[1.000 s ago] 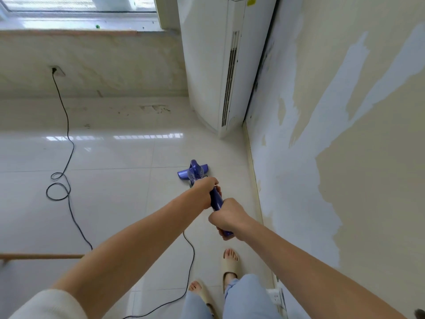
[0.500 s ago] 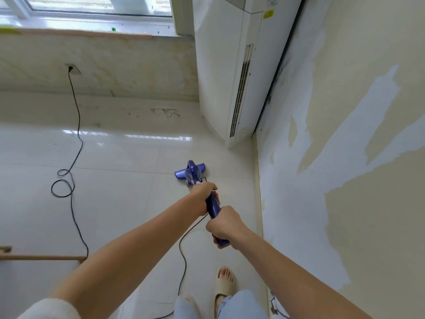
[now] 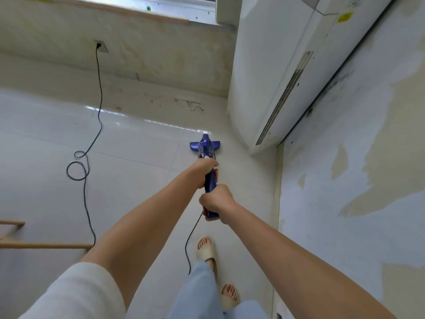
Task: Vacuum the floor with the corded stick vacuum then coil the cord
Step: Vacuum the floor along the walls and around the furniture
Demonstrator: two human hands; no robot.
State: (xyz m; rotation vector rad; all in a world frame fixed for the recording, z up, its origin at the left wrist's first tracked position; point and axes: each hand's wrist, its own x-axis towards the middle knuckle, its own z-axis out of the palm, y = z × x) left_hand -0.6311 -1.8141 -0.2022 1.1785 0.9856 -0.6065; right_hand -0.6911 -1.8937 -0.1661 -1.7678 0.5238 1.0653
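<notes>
Both hands clenched round the stick vacuum (image 3: 210, 180), left hand (image 3: 203, 172) nearer the floor head (image 3: 204, 146), right hand (image 3: 215, 201) behind, shaft pointing forward

My left hand (image 3: 203, 172) and right hand (image 3: 216, 200) cover most of the vacuum (image 3: 208, 150) handle. My left arm hides a stretch of the cord (image 3: 97, 93). The top edge cuts off the window (image 3: 184, 5) and air conditioner (image 3: 276, 65); the left edge cuts the wooden rails (image 3: 34, 245).
</notes>
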